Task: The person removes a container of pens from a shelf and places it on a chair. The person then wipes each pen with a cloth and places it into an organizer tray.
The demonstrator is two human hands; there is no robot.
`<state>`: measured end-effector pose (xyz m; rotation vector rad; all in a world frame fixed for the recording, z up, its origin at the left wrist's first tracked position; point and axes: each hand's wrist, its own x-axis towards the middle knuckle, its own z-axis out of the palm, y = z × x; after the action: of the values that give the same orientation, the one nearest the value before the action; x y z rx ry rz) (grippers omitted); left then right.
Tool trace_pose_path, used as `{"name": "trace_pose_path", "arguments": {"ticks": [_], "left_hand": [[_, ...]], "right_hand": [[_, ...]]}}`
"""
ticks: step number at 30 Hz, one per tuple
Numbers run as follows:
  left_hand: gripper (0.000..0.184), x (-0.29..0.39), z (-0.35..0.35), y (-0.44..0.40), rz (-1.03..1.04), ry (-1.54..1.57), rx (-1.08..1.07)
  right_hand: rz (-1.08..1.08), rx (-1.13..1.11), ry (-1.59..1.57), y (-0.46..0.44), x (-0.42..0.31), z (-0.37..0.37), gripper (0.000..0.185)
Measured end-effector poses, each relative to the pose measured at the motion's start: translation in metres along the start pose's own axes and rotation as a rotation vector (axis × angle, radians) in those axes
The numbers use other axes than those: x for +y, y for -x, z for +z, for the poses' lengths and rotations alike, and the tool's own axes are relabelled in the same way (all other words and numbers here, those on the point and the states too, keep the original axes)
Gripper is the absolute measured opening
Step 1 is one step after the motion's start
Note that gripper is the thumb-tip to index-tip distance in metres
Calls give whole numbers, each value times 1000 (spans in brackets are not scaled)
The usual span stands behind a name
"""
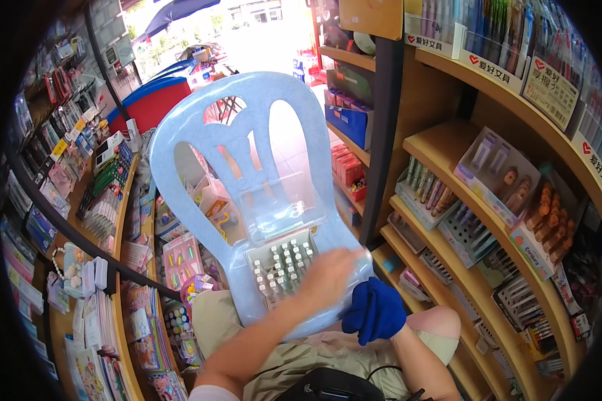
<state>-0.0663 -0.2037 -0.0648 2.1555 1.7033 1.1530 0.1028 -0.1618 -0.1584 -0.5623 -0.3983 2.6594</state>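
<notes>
A pale blue plastic chair (166,160) stands in front of me. On its seat sits a clear-lidded box (253,260) with its lid raised, holding rows of small white-capped items (289,262). Beside the box's right side, my left hand (331,277) is blurred over the seat, its fingers together around a small pale thing at their tips. At the seat's right front edge is my right hand (376,313), covered in dark blue glove-like fabric, with its fingers curled in. Whatever it holds is hidden.
Curved wooden shelves (435,140) with pens and boxed goods rise on the right. Racks of stationery (107,200) line the left. Beyond the chair are a bright doorway and a red and blue object (155,103). A black bag (328,386) lies at my lap.
</notes>
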Motion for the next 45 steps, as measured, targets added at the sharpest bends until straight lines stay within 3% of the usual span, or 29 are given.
{"name": "trace_pose_path", "arguments": {"ticks": [3,4,9,11,14,18,21,24,33,39,42,44,45], "left_hand": [[29,-44,-37,-42,-45,-161,147],[29,-64,-44,-51,-37,-199,204],[25,-160,-56,-39,-520,-230,-100],[27,-177,-56,-30,-680,-197,-253],[25,-188,-51,-21,-684,-31,-228],[18,-142,-54,-25,-428,-71,52],[11,-108,-56,-18,-86,-163,-156],[15,-95,-51,-6,93,-306,-283],[19,-89,-53,-18,45,-407,-309],[17,-68,-88,-31,-308,-162,-271],[14,-47,-79,-27,-296,44,-264],[14,-40,-56,-16,-212,86,-281],[15,-31,-41,-9,-267,138,-298]], "right_hand": [[96,-234,-42,-2,-2,-8,44],[71,-165,1,-2,-3,-5,44],[-35,89,40,-3,-1,5,44],[-57,74,112,2,-4,12,45],[-6,5,79,3,-6,7,47],[12,-47,44,-6,-3,-3,47],[-8,-14,106,-4,-3,5,49],[21,16,113,-3,-2,12,48],[-16,64,116,1,-5,17,45],[-110,152,162,0,-4,25,38],[-138,-162,227,-9,0,-5,33],[-201,33,137,-7,5,21,30],[-234,131,93,-7,7,31,31]]}}
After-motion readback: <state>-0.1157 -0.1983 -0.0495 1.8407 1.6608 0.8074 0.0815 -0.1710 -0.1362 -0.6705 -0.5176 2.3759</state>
